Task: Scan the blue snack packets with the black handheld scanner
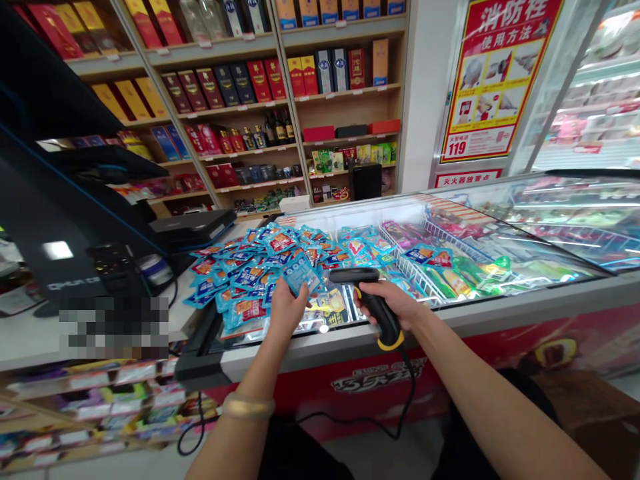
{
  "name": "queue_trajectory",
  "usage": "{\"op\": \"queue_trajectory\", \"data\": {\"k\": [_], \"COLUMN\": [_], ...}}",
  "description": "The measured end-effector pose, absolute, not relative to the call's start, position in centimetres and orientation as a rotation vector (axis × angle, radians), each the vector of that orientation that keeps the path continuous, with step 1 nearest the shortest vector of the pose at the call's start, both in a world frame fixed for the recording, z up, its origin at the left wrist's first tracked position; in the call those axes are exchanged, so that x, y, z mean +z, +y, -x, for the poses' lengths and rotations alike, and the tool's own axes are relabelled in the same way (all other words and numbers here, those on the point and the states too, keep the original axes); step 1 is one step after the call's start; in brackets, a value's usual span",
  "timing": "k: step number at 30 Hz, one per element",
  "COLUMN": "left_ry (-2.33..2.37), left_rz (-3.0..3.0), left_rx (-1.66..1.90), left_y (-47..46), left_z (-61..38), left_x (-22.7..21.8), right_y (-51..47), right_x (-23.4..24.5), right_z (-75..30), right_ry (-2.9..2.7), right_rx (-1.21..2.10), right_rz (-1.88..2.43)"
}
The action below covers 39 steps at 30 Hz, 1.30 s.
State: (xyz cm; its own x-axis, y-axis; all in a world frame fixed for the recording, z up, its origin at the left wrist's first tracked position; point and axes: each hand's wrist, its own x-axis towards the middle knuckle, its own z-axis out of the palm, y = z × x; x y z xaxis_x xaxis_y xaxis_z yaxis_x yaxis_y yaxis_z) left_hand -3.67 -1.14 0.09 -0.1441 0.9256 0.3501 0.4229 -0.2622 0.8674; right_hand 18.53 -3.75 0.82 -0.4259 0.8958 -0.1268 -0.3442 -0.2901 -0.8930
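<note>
My left hand [286,308] pinches a small blue snack packet [300,272], held up just above the near edge of a pile. My right hand [395,303] is wrapped round the grip of a black barcode scanner with a yellow base [373,300]; its head sits right beside the packet. A gold bangle [247,407] is on my left wrist. The scanner's black cable [350,420] hangs down in front of the freezer. Many blue and red snack packets [255,260] lie heaped on the glass lid of a chest freezer [350,360].
A black checkout terminal [65,220] stands on the counter at the left. Inside the freezer lie wire baskets [420,267] of frozen goods. Shelves of boxed bottles [260,80] fill the back wall. A red fire-hose poster [495,73] hangs at the right.
</note>
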Motion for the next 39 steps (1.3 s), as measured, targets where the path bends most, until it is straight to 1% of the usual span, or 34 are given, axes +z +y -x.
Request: {"op": "queue_trajectory", "data": {"k": [8,18,24,29,33,39], "left_ry": [1.540,1.544,1.560,1.679,1.781,1.634], "left_rz": [-1.777,-1.742,-1.788,-2.026,-2.321,-2.544], "left_rx": [1.357,1.341,1.327,1.322,1.141,0.706], "left_y": [-0.9,-1.0,-1.2,-1.7,-0.4,2.9], "left_z": [4.0,3.9,4.0,2.6,-1.9,-11.9], "left_x": [-0.4,-0.2,-0.2,1.1,2.1,2.8], "right_y": [-3.6,-3.4,-3.5,-3.7,-4.0,-4.0], "right_x": [0.4,0.1,0.5,0.8,1.2,1.7], "right_z": [-18.5,-18.7,-18.5,-21.4,-26.0,-32.2], "right_ry": [-1.083,-1.136,-1.032,-0.856,-0.671,-0.532], "right_rx": [1.827,1.848,1.817,1.734,1.589,1.395], "right_rz": [0.822,0.867,0.766,0.700,0.755,0.788]}}
